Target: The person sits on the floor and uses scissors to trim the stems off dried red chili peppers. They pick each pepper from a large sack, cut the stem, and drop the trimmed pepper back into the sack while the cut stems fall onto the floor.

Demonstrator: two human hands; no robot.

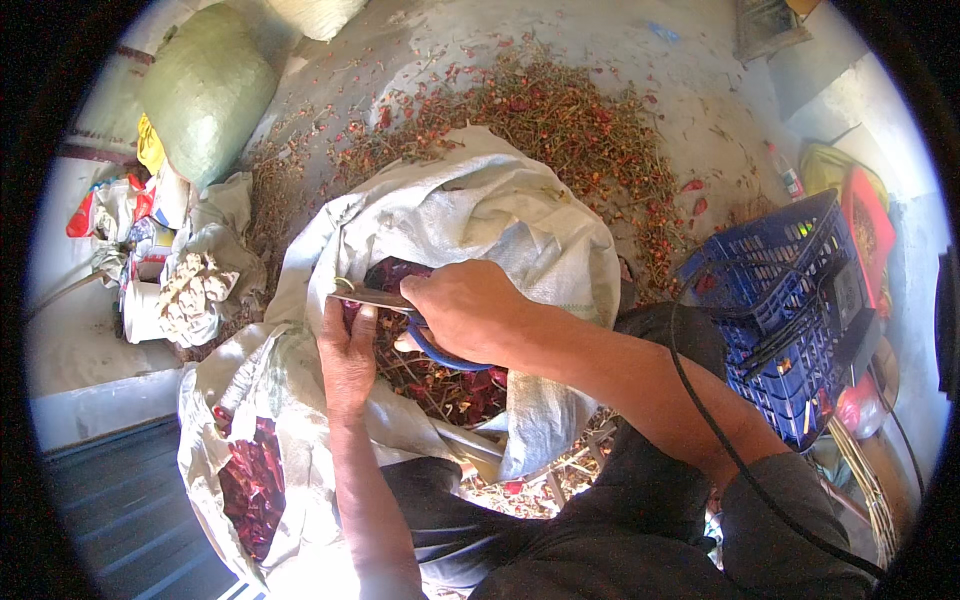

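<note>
My right hand (472,311) grips a pair of scissors (375,298) with blue handles. Their blades cross just above the fingertips of my left hand (346,360). Between those fingers is a dark red dried chili pepper (349,313), mostly hidden, with a pale curled stem (343,283) showing beyond the blades. Both hands are over the mouth of a white woven sack (525,214), which contains dried red pieces and stalks (442,394). To the left, a second woven sack (199,442) opens onto whole dried red chilies (253,487).
A heap of stems and red scraps (555,112) covers the floor beyond the sack. At right stands a blue plastic crate (780,420), with a black cable (682,375) looping beside my right arm. A full green sack (214,90) and bagged garlic-like bulbs (196,296) are at left.
</note>
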